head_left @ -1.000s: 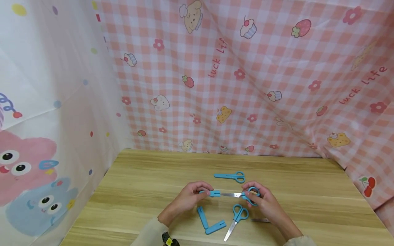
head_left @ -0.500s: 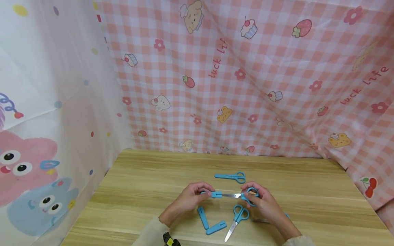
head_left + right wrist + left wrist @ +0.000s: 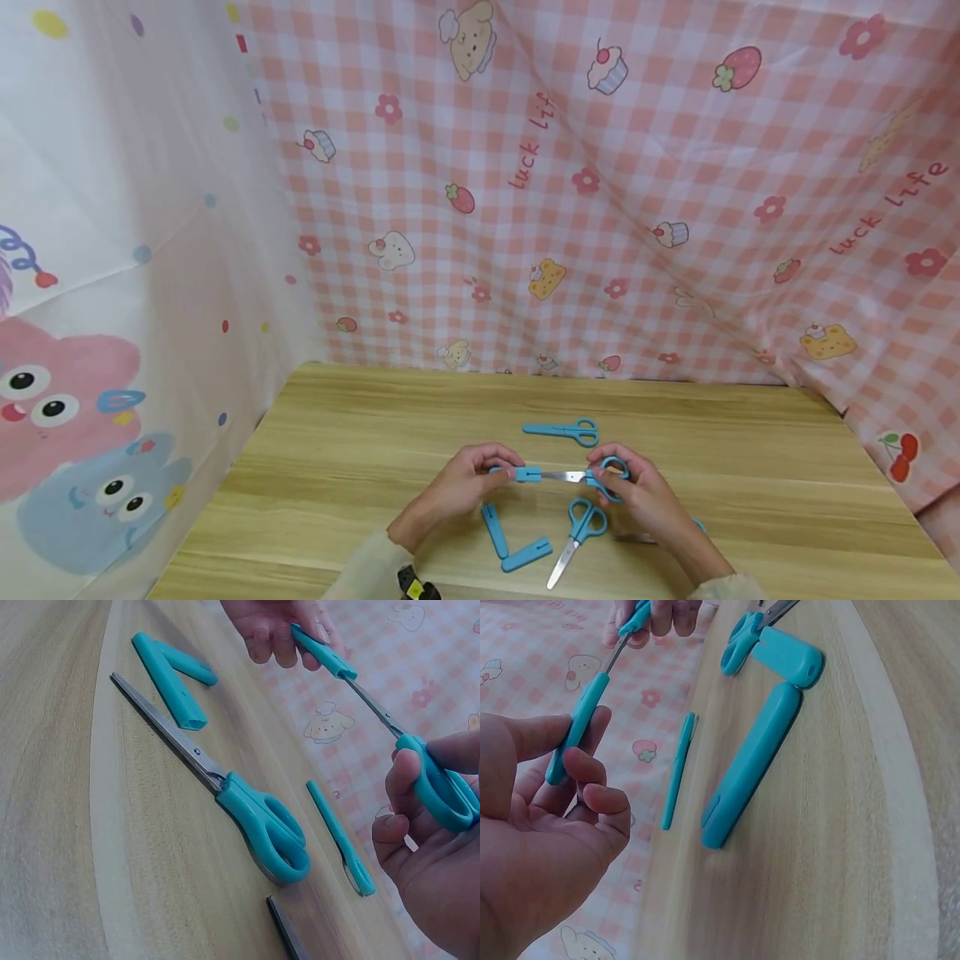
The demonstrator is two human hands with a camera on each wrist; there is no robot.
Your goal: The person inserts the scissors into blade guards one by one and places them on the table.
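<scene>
My left hand [image 3: 457, 486] pinches a blue scissors cover [image 3: 585, 720] between thumb and fingers, its mouth facing right. In my right hand [image 3: 637, 483] is a pair of scissors [image 3: 431, 780], gripped at the blue handles. The blades are together, and their tips sit inside the cover's mouth, with the rest of the metal showing between the hands. Both things are held above the table. Below them lie two loose covers, one upper left [image 3: 493, 531] and one lower right [image 3: 527, 554], touching at their ends. Uncovered scissors [image 3: 576, 542] lie to their right.
Behind the hands, scissors in a blue cover [image 3: 561, 430] lie on the wooden table [image 3: 360, 417]. Another uncovered pair [image 3: 636, 538] is partly hidden under the right forearm. A pink checked cloth [image 3: 480, 208] hangs at the back, a white printed one [image 3: 187, 292] at the left.
The scissors and the cover have come slightly closer together, so a little less blade shows. Over the last half second the hands look nearly still. Things on the table stay put.
</scene>
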